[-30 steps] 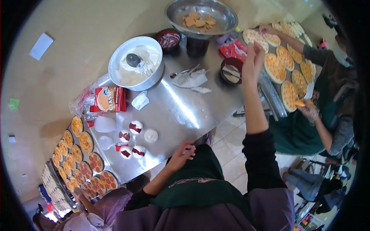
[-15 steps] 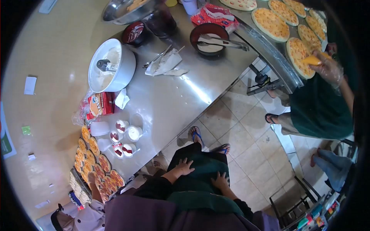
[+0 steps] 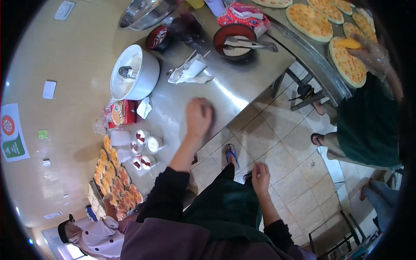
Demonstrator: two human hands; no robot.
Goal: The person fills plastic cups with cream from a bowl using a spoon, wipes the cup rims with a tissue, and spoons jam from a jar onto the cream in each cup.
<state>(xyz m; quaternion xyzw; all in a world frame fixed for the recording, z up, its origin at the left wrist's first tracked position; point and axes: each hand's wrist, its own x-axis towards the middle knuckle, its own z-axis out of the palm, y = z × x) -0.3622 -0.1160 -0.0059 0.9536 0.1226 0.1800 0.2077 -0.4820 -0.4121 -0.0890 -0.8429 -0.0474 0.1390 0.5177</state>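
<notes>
My left hand [image 3: 199, 117] is over the steel table [image 3: 173, 130] near its front edge, its fingers curled in and nothing visible in them. Whether it touches the surface I cannot tell. Lower and to the right, my right hand [image 3: 261, 177] hangs above the tiled floor, fingers loosely curled, also without a visible object. The nearest things to my left hand are crumpled white paper [image 3: 190, 71] with metal utensils beside it, and several small cups [image 3: 154, 144] with white and red contents. A white tub [image 3: 149, 76] with white contents stands farther back.
A dark bowl [image 3: 247, 56] holds tongs and white contents. A red packet [image 3: 123, 112] lies beside the tub. Small pizzas [image 3: 125, 201] are at the left end, near a person in a cap [image 3: 65, 229]. On the right, a gloved hand [image 3: 377, 58] holds something yellow over larger pizzas [image 3: 310, 21].
My left hand has left my apron and moved forward over the table, its fingers now curled. My right hand has lifted off the apron toward the right. The view has shifted slightly.
</notes>
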